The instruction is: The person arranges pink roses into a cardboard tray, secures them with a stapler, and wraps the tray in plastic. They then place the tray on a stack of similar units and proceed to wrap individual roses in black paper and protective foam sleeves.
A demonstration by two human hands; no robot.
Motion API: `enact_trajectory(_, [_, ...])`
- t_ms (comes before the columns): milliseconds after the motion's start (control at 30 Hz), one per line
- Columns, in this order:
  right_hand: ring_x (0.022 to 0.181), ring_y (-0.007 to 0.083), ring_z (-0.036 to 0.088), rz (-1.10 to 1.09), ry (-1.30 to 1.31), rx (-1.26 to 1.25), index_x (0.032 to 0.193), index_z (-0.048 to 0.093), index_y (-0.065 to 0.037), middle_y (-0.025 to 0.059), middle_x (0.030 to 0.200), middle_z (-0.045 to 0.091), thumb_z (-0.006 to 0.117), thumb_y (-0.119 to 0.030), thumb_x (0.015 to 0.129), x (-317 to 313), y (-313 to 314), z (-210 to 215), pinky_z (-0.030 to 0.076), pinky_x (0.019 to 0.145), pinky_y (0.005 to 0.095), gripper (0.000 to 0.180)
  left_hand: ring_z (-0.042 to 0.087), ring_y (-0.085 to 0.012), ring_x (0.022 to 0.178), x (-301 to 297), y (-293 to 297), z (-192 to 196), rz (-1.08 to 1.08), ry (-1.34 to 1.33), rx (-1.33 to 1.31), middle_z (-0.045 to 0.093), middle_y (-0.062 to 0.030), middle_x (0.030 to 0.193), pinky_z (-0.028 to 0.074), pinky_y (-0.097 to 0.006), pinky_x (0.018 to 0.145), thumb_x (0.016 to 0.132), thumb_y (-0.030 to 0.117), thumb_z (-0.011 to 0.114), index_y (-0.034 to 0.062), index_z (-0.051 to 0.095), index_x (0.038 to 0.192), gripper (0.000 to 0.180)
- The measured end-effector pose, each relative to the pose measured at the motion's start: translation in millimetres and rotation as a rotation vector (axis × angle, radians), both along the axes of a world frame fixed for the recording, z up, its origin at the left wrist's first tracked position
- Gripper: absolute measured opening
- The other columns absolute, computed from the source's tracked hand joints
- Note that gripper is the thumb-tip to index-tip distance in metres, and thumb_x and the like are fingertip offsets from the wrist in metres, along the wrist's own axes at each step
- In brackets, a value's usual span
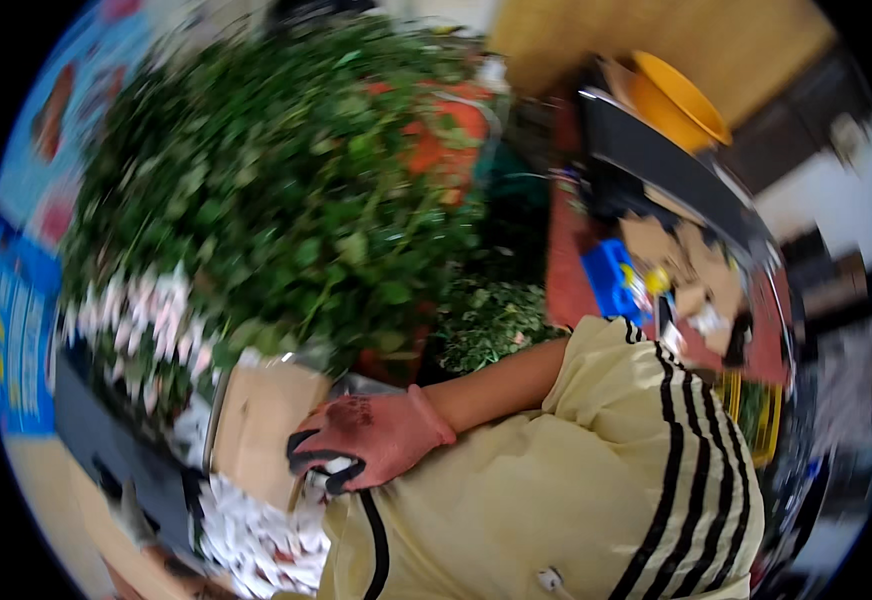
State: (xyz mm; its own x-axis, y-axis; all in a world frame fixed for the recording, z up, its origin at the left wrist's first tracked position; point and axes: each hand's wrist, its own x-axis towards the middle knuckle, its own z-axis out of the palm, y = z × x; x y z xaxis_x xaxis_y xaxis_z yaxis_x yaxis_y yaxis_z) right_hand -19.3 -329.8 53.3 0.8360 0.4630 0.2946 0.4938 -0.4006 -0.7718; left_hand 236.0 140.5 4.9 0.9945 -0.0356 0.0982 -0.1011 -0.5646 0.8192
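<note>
My right hand (376, 440), in a pink glove with black fingertips, is curled beside a tan cardboard piece (261, 425). Its fingers close around a small white piece (338, 465), blurred. Below the cardboard lies a heap of white pieces (261, 540), too smeared to name. At the lower left rim a grey-gloved hand with dark fingertips, apparently my left hand (131, 515), is beside a dark grey panel (116, 440); its fingers are blurred. A big pile of leafy green stems (296, 190) spreads beyond, with pale pinkish-white heads (146, 320) at its left edge.
An orange container (451, 135) stands behind the stems. More cut greenery (491, 325) lies by my forearm. To the right are a red table (566, 260), a blue box (611, 280), torn cardboard (691, 260), a yellow basin (676, 100) and a yellow crate (766, 420).
</note>
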Motion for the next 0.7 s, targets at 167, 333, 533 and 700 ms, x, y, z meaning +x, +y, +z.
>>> enact_trajectory(167, [0.109,0.0321,0.056,-0.643,0.059,-0.028,0.119,0.058,-0.009,0.015,0.117,0.058,0.062,-0.028,0.078,-108,-85,-55,0.044,0.095,0.0416,0.045,0.048,-0.0218,0.122,-5,-4,5,0.151,-0.256,0.333,0.048,-0.0162,0.139,0.037,-0.034,0.104,0.082,0.006,0.063,-0.002,0.038,0.142,0.065])
enact_trajectory(333, [0.082,0.0245,0.067,-1.881,0.063,-0.243,0.109,0.067,-0.004,0.0155,0.091,0.069,0.062,-0.019,0.082,-260,-232,-92,0.052,0.073,0.0323,0.031,0.049,-0.0226,0.121,-80,-146,27,0.051,-0.499,0.149,0.048,-0.0164,0.138,0.039,-0.035,0.102,0.084,0.007,0.062,-0.0014,0.039,0.141,0.062])
enact_trajectory(533, [0.078,0.0099,0.057,-1.711,0.839,0.703,0.102,0.069,-0.003,0.0019,0.094,0.067,0.065,-0.043,0.087,-394,-337,-141,0.048,0.069,0.0247,0.043,0.05,-0.0236,0.12,-136,-253,35,-0.125,-0.464,-0.04,0.049,-0.0167,0.137,0.041,-0.036,0.1,0.086,0.01,0.06,-0.0007,0.04,0.14,0.058])
enact_trajectory(700, [0.072,0.0111,0.06,-1.588,0.733,0.725,0.1,0.066,-0.003,0.0042,0.089,0.067,0.066,-0.023,0.087,-401,-340,-152,0.049,0.068,0.0241,0.024,0.051,-0.0244,0.118,-166,-311,44,-0.222,-0.427,-0.101,0.049,-0.0169,0.136,0.043,-0.036,0.098,0.088,0.011,0.059,-0.0002,0.041,0.139,0.055])
